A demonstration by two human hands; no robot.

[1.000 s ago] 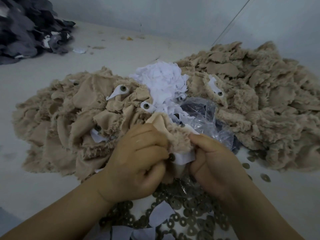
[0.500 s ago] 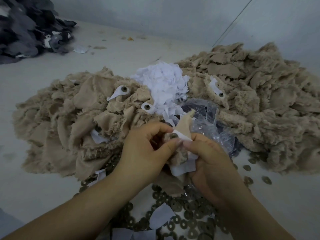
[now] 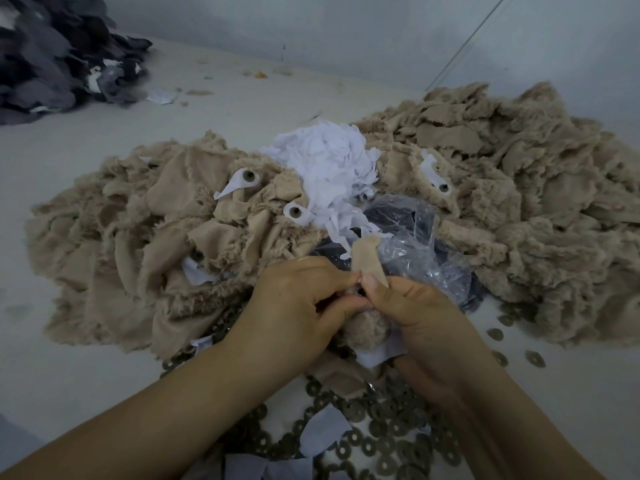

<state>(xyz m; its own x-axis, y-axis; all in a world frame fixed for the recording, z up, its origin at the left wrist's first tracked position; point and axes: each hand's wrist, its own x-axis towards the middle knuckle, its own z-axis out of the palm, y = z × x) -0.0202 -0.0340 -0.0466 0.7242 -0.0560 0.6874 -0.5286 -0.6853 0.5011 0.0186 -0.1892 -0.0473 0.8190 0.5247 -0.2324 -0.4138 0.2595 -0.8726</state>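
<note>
Where the hands meet: a beige plush piece [image 3: 370, 332] is held just above the table [image 3: 69, 375], front centre, between the two big piles.
Left hand [image 3: 294, 306]: fingers curled; thumb and forefinger pinch the plush piece at its top edge.
Right hand [image 3: 422, 323]: fingers curled round the same piece from the other side; thumb tip meets the left fingertips.
Eye [image 3: 360, 292]: small, dark and round, showing between the two thumbs; how it sits in the cloth cannot be told.
Plush piece, detail: a smooth backing flap stands up above the thumbs, the furry side bulges below them, and a white patch [image 3: 372, 356] hangs at the lower edge.
Washers [image 3: 381, 441]: many grey-green rings on the table under and in front of the wrists; a few lie loose to the right.
Bag [image 3: 415, 244]: clear plastic, crumpled, just behind the right hand.
White scraps [image 3: 329, 161]: a heap behind the bag, between the piles.
Left pile [image 3: 131, 244]: beige plush pieces, some bearing eyes on white patches.
Right pile [image 3: 519, 188]: beige plush pieces.
Dark cloth [image 3: 45, 53]: a heap at the far left corner, well apart.
</note>
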